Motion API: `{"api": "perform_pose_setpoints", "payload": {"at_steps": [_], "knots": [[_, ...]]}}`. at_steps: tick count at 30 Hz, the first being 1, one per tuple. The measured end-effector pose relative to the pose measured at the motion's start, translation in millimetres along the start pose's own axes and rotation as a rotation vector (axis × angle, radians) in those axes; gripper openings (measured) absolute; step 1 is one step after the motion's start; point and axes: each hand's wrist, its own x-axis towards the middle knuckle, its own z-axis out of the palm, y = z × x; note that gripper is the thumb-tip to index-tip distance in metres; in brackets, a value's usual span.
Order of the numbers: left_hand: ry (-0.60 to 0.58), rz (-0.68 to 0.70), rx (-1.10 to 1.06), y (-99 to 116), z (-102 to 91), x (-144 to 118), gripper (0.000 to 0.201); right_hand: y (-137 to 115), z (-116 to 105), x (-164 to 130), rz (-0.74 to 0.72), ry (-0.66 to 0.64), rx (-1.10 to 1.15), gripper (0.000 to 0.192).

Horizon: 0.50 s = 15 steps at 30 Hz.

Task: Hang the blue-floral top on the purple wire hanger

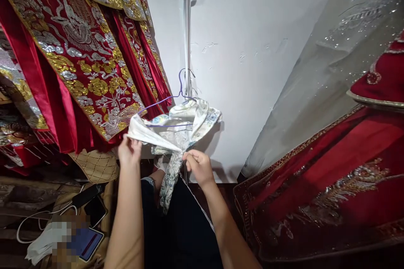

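Both forearms reach up before red embroidered robes [78,59]. White patterned garment [176,128] hangs on purple wire hanger [167,101] against the wall. Left hand [129,151] pinches its edge; right hand [198,166] grips its bunched middle.

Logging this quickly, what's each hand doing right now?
Left hand: closed, pinching the white garment on the hanger.
Right hand: closed on the same garment.
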Motion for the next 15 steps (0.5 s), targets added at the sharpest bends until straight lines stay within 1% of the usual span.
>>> {"api": "perform_pose_setpoints", "payload": {"at_steps": [2, 4, 6, 7, 8, 9, 10, 11, 12, 13, 15], "knots": [[0.03, -0.036, 0.011, -37.7, -27.0, -19.4, 0.017, 7.2, 1.4, -9.4, 0.031, 0.057, 0.073, 0.026], [0.03, -0.073, 0.03, -72.7, -49.3, -43.8, 0.014, 14.5, -1.8, -16.7, 0.054, 0.099, 0.126, 0.028], [0.017, -0.114, 0.045, -96.4, -63.3, -64.7, 0.01, 19.8, -8.9, -21.4, 0.069, 0.13, 0.161, 0.028], [0.01, -0.127, 0.045, -102.4, -66.3, -72.5, 0.008, 21.0, -13.2, -22.6, 0.08, 0.131, 0.169, 0.029], [-0.008, -0.126, 0.043, -104.6, -66.5, -78.6, 0.006, 21.1, -17.4, -23.1, 0.1, 0.105, 0.161, 0.032], [-0.043, -0.106, 0.043, -103.2, -64.2, -83.5, 0.002, 20.4, -21.3, -22.7, 0.126, 0.045, 0.136, 0.035], [-0.097, -0.069, 0.046, -99.0, -59.7, -87.8, 0.003, 19.1, -24.4, -21.8, 0.155, -0.031, 0.094, 0.038], [-0.164, -0.015, 0.058, -92.5, -53.7, -92.4, 0.008, 17.6, -26.6, -20.4, 0.177, -0.098, 0.045, 0.041], [-0.245, 0.044, 0.085, -84.6, -47.0, -97.9, 0.013, 16.1, -27.8, -18.9, 0.179, -0.129, -0.001, 0.041], [-0.332, 0.099, 0.129, -76.0, -40.2, -104.7, 0.017, 14.9, -28.1, -17.5, 0.156, -0.111, -0.04, 0.041], [-0.49, 0.176, 0.263, -59.2, -28.6, -122.8, 0.02, 13.9, -26.6, -15.9, 0.046, 0.039, -0.092, 0.041]]}}
